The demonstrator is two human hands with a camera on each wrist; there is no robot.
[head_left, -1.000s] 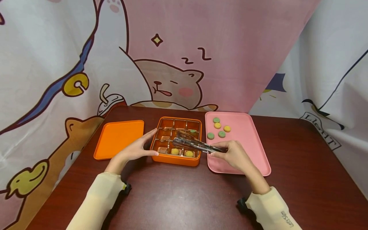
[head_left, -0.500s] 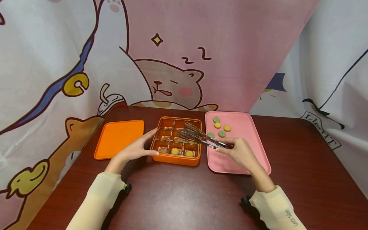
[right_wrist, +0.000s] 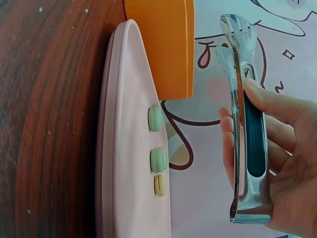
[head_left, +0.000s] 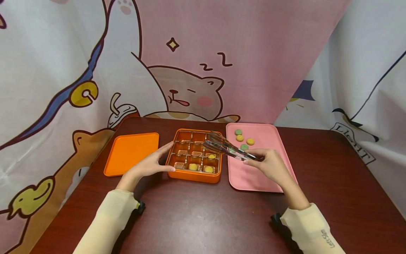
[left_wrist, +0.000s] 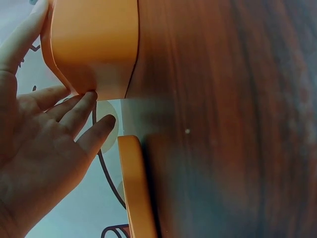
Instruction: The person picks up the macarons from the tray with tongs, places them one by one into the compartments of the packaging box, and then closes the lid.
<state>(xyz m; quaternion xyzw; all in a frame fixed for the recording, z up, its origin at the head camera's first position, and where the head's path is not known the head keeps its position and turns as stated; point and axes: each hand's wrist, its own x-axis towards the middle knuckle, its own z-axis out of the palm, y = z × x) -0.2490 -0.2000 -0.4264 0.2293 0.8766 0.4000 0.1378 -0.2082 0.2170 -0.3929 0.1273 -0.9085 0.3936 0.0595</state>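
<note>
My right hand [head_left: 271,163] holds metal tongs [right_wrist: 252,134], their tips parted over the right side of the orange box [head_left: 194,176] with nothing between them in the right wrist view. The box has a clear divided insert. Three yellow macarons lie in it: one in the front middle compartment [head_left: 193,167], one at front right, one behind that. The tongs cover the back right compartment. My left hand [head_left: 149,165] touches the box's left corner, fingers straight along the left side, thumb at the front; the left wrist view shows fingertips against the box wall [left_wrist: 94,49].
Right of the box lies a pink tray [head_left: 263,176] with several green and yellow macarons [head_left: 250,141] towards its back left. An orange lid [head_left: 131,151] lies flat at the left. A printed curtain [head_left: 253,53] hangs behind the dark wood table [head_left: 196,218].
My right hand has drawn the tongs back to the right, and their tips have spread. A yellow macaron they covered before now shows in the box. My left hand stays put.
</note>
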